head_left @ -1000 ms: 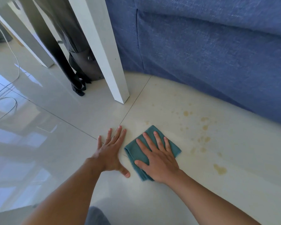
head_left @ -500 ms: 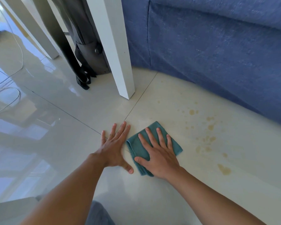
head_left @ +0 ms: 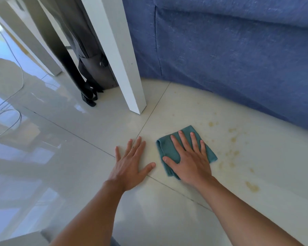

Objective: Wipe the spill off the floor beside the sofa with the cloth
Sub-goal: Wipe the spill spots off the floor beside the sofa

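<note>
A folded teal cloth (head_left: 165, 148) lies on the pale tiled floor (head_left: 167, 210) in front of the blue sofa (head_left: 238, 59). My right hand (head_left: 190, 162) presses flat on top of it, fingers spread and pointing toward the sofa. Just right of the cloth, yellowish-brown spill spots (head_left: 233, 139) are scattered over the tile, with a larger blot (head_left: 252, 186) nearer to me. My left hand (head_left: 130, 167) rests palm-down on the bare floor left of the cloth, a small gap away, holding nothing.
A white table leg (head_left: 124, 59) stands on the floor just beyond the hands, next to the sofa's corner. Behind it are dark hanging fabric and a black strap (head_left: 91, 96). White cables (head_left: 7, 118) lie on the glossy tiles at far left.
My right hand has slid the cloth a little to the right, toward the spots, which widens the gap to my left hand. My left hand has stayed planted.
</note>
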`<state>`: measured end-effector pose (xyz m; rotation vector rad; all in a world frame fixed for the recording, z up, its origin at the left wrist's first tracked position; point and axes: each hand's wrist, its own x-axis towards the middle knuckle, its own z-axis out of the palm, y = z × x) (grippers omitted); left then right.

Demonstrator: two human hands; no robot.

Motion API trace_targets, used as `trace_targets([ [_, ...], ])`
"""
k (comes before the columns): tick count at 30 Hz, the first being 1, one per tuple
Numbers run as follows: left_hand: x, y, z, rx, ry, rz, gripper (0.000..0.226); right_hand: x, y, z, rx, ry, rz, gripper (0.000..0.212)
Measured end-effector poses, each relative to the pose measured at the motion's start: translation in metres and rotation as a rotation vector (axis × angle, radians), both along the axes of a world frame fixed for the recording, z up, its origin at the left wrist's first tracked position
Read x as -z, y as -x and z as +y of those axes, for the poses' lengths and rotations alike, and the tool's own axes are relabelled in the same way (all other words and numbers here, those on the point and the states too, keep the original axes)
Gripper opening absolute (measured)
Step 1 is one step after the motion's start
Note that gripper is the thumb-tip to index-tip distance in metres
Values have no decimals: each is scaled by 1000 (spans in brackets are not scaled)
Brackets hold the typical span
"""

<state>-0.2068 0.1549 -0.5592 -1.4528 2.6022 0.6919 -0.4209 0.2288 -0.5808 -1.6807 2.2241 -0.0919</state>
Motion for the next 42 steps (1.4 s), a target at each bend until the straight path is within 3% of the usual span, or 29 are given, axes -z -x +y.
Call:
trace_targets([
  [5, 16, 19, 1, -25, 75, -40, 96, -7, 57, -48, 27, -103, -27, 94],
  [10, 28, 19, -1, 9, 195, -36, 99, -7, 89, -114, 46, -73, -41, 107],
  [17, 30, 21, -4, 38, 198, -46, 89, -3, 70, -154, -148, -43, 2, 69],
  [22, 33, 12, -7, 35, 211, -32, 86, 2, 35, -83, -287, 47, -34, 67],
  [28, 31, 17, -3, 8, 226, -47, 87, -2, 27, 39, -212, 3, -55, 69],
  [35, 26, 35, 44, 111, 205, -47, 92, -6, 40, 144, 2, -4, -11, 69],
  [42, 26, 81, 70, 221, 209, -27, 95, 2, 88, 216, 413, 2, 115, 78],
])
